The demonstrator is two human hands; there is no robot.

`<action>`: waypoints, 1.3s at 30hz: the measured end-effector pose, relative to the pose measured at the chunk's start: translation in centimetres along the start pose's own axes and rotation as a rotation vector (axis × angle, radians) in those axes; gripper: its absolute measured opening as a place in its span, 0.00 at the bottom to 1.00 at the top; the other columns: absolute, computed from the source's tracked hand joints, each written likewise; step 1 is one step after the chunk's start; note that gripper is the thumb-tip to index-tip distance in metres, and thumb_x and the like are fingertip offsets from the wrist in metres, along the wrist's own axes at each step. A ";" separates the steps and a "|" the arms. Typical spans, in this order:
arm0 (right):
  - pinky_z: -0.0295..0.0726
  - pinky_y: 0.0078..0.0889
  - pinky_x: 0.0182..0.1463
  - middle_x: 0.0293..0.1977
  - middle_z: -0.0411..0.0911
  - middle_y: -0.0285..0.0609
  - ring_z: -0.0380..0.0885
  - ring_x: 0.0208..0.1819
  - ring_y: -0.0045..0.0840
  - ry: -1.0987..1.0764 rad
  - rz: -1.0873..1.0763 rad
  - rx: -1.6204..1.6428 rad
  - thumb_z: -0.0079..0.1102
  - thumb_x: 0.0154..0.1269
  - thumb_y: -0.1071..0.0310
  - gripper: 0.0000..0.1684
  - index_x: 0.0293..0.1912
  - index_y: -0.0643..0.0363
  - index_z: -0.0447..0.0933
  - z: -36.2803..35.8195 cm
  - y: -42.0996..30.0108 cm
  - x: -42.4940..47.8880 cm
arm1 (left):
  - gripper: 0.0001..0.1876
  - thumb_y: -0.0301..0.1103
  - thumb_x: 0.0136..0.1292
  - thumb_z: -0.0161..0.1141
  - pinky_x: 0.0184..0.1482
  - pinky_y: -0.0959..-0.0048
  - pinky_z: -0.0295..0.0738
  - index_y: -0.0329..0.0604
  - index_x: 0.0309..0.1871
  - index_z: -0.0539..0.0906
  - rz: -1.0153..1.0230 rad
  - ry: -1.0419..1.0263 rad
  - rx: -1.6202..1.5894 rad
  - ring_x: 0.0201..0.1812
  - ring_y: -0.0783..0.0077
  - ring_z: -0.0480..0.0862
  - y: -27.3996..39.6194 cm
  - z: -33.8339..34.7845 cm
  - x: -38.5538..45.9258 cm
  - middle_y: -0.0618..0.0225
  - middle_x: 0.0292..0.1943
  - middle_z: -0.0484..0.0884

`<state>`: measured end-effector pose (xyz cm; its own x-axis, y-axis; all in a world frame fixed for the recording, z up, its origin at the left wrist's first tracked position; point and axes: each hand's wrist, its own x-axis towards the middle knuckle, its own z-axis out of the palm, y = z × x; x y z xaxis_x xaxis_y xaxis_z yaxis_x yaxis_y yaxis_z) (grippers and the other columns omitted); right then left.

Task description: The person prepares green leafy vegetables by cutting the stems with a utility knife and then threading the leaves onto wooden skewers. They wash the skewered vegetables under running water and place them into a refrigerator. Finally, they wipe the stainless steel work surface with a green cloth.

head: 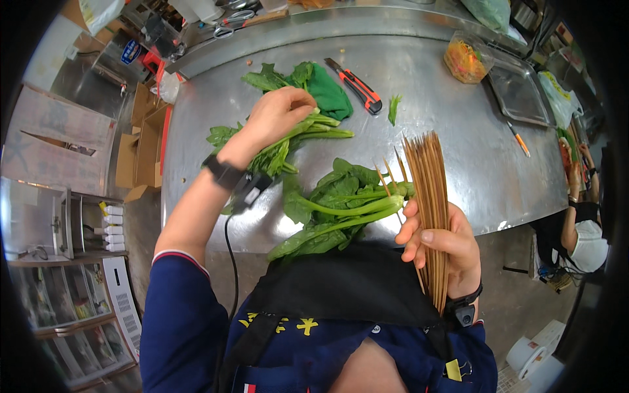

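My right hand holds a thick bundle of bamboo skewers upright, with the thumb across it. Left of the bundle, a few separate skewer tips stick up past the pale stem ends of a bunch of leafy greens. These greens look threaded on the skewers, and their leaves hang toward my black apron. My left hand reaches over a pile of leafy greens on the steel table, its bent fingertips at the stems. Whether they grip a stem is hidden. A green cloth lies just beyond those fingers.
A utility knife with its blade showing lies beyond the greens, near a green scrap. To the right are a plastic tub of shredded food, a metal tray and an orange pen. Another person is at far right.
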<state>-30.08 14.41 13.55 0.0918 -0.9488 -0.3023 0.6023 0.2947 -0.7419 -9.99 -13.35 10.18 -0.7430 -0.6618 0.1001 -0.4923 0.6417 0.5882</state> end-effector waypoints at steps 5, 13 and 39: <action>0.78 0.18 0.22 0.31 0.78 0.50 0.80 0.24 0.26 0.070 0.030 -0.004 0.52 0.53 0.76 0.20 0.49 0.69 0.67 -0.6 -0.3 1.0 | 0.14 0.24 0.49 0.59 0.55 0.65 0.66 0.42 0.42 0.79 0.328 -0.033 0.510 0.51 0.60 0.73 -7.0 3.6 4.3 0.65 0.43 0.77; 0.78 0.17 0.23 0.31 0.78 0.47 0.80 0.25 0.24 0.098 0.038 0.007 0.53 0.55 0.76 0.20 0.49 0.68 0.67 -1.3 -0.4 1.8 | 0.12 0.26 0.48 0.60 0.53 0.66 0.64 0.43 0.39 0.78 0.461 0.085 0.603 0.45 0.62 0.73 -7.7 2.5 4.7 0.66 0.37 0.75; 0.81 0.25 0.38 0.31 0.75 0.41 0.79 0.31 0.21 0.004 0.028 -0.174 0.60 0.52 0.79 0.19 0.46 0.67 0.70 4.1 0.1 -0.1 | 0.15 0.39 0.67 0.51 0.29 0.81 0.60 0.43 0.50 0.62 -0.018 -0.308 -1.050 0.27 0.79 0.65 7.6 -6.0 -9.6 0.63 0.33 0.73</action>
<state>-26.79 14.12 15.97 0.1035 -0.9394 -0.3269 0.4527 0.3371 -0.8255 -3.91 -4.40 18.50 -0.8932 -0.4484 -0.0343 0.0193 -0.1144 0.9932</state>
